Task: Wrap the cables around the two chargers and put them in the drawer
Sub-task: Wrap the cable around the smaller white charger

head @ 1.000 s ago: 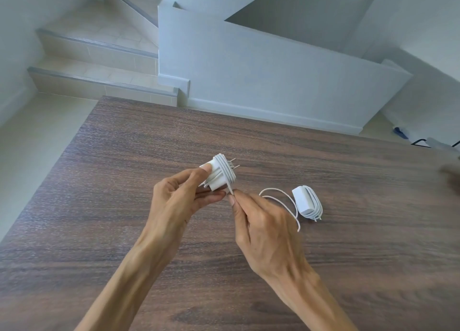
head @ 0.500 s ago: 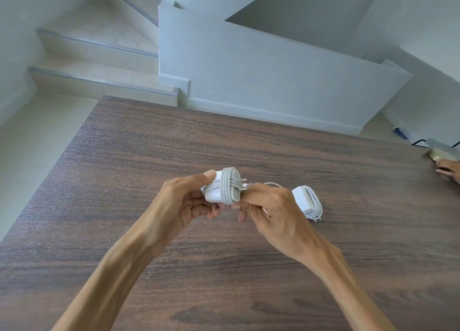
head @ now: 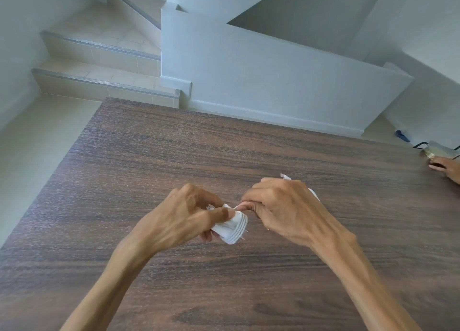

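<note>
My left hand (head: pixel 185 217) grips a white charger (head: pixel 230 230) with several turns of white cable wound round it, its prongs pointing down and to the right. My right hand (head: pixel 281 206) is closed on the cable's end beside the charger's top. The second white charger (head: pixel 314 193), also wrapped in cable, lies on the wooden table (head: pixel 174 156) behind my right hand; only slivers of it show. No drawer is in view.
Another person's hand (head: pixel 446 166) rests at the table's far right edge beside a small grey object (head: pixel 439 151). Tiled stairs (head: pixel 99 64) and a white half wall (head: pixel 273 86) stand beyond the table's far edge.
Both hands dropped lower and nearer to me with the charger, which turned so that its prongs point down. My right hand rose over the second charger and hides most of it.
</note>
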